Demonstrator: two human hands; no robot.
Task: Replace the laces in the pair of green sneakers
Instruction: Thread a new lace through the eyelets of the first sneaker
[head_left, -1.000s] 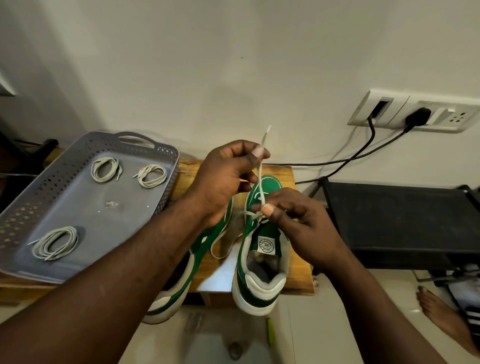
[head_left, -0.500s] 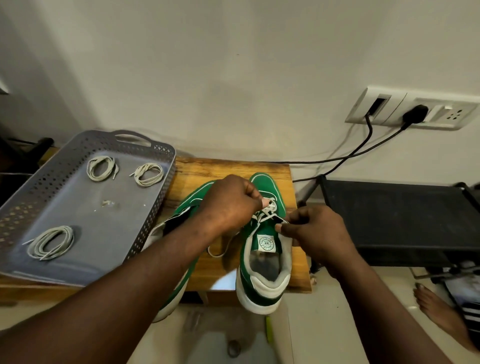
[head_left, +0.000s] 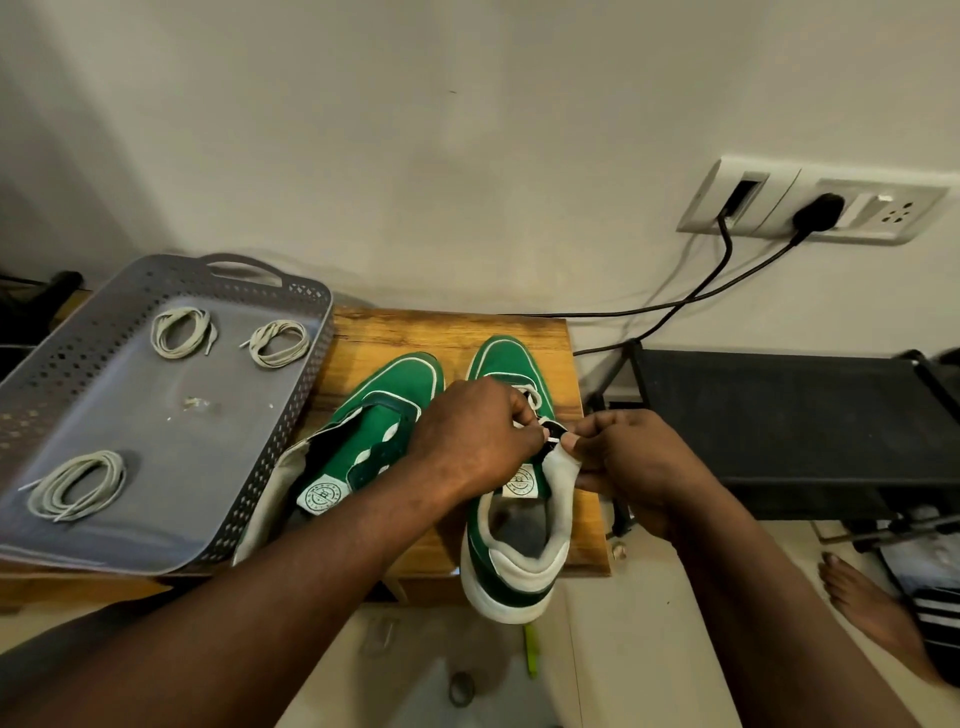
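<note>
Well, the sneaker (head_left: 511, 566) being laced sits at the desk's (head_left: 452, 332) front right corner, heel hanging over the edge. Fingers of the left hand (head_left: 470, 436) pinch the lace (head_left: 551, 441) by the top eyelets; the right hand (head_left: 628, 462) pinches its tip and grips the collar. I'd hold that flap steady, feed the tip straight through, then draw the slack evenly.
</note>
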